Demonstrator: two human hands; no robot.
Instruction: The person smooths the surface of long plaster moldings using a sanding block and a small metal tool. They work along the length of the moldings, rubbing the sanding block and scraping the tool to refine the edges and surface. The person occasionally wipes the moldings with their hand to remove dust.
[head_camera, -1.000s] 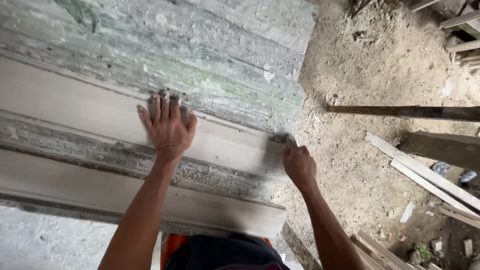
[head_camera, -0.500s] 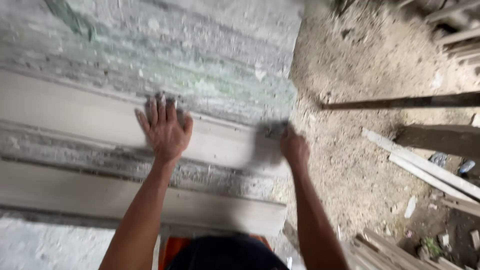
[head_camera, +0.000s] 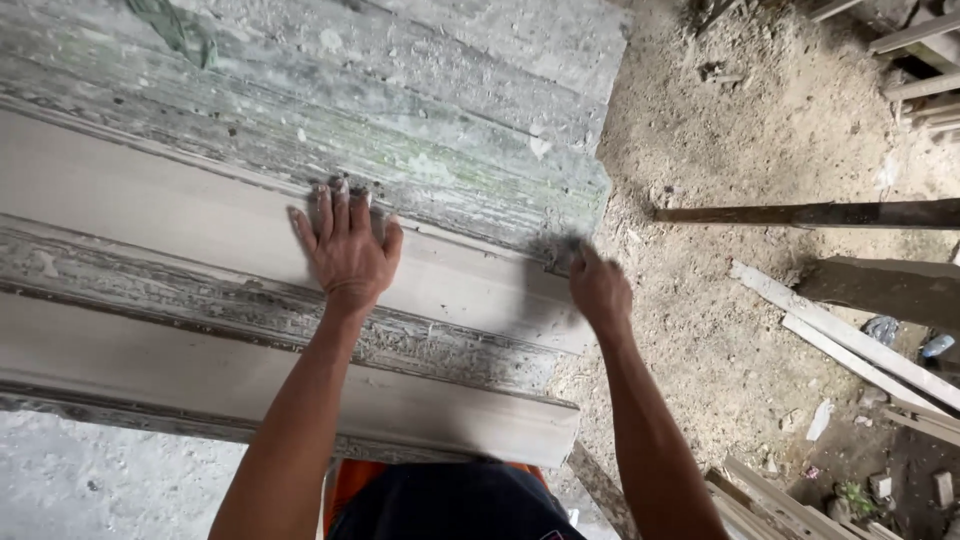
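Since the frame half a second back, our right hand (head_camera: 598, 290) has travelled from mid-stroke, where it was motion-blurred, toward the end of the pale moulded strip (head_camera: 200, 215); compared with a full second ago it sits at nearly the same spot. We read this as a back-and-forth rubbing pass over the strip's end. The left hand (head_camera: 345, 248) has not shifted: it stays pressed flat, fingers spread wide and tips dusted grey, at about 10 o'clock from the right hand.

The right hand is closed narrowly around a small grey object (head_camera: 560, 255); we cannot tell what it is, as the fingers cover most of it and the area is slightly blurred.

Materials: the strip is smooth, matte, light grey-beige, long and profiled, lying on a weathered plank bench (head_camera: 420, 130) with flaking greenish-white residue and rough grain. A second pale strip (head_camera: 300, 385) lies parallel at 6 o'clock from the first, with a crusted grey band between them.

At 3 o'clock the dirt floor (head_camera: 760, 330) is sandy and strewn with loose wooden battens (head_camera: 850, 335) and a dark beam (head_camera: 810, 213).
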